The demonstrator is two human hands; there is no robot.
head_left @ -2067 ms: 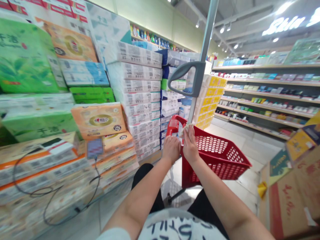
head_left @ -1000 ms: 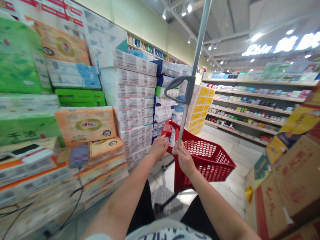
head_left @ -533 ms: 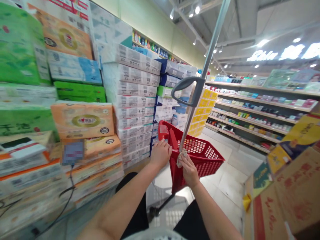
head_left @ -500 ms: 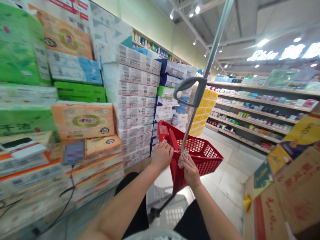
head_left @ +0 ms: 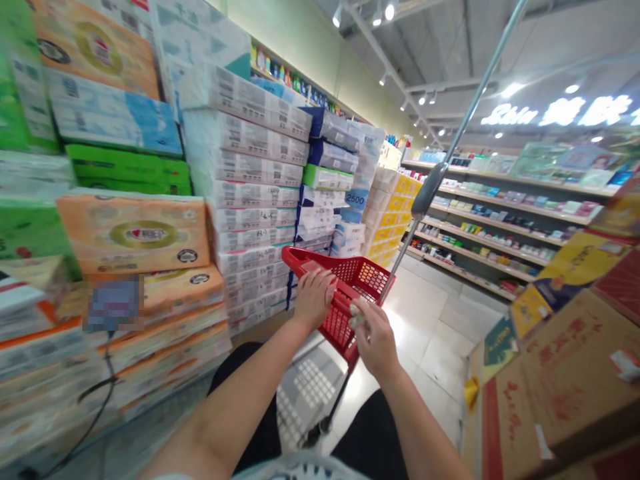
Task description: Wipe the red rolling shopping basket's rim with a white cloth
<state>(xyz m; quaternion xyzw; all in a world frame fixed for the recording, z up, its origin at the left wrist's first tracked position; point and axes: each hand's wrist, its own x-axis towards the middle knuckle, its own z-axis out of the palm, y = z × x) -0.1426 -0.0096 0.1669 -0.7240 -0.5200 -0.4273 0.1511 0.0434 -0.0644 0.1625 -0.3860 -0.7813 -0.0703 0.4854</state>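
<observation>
A red plastic shopping basket (head_left: 345, 327) with holes in its walls stands tilted in front of my knees. Its long metal pull handle (head_left: 453, 150) slants up to the right, with a grey grip (head_left: 429, 190) partway along. My left hand (head_left: 314, 301) is closed over the basket's near rim, fingers on top and thumb side hidden. In my right hand (head_left: 377, 339) a crumpled pale cloth or tissue (head_left: 357, 313) is pinched by the fingers, close to the rim beside the foot of the handle. A dark wheel (head_left: 315, 432) shows under the basket, between my legs.
Packs of tissues (head_left: 135, 230) are piled on the left, beside a tall stack of white packs (head_left: 260, 193). Cardboard cartons (head_left: 575, 380) stand close on the right. Shelves of small goods (head_left: 515, 213) run along the back. A cable (head_left: 107, 373) hangs at the lower left.
The basket has turned, and its handle leans farther right, its grip now seen edge-on. My right hand with the cloth has come slightly away from the handle's foot. The view has shifted right.
</observation>
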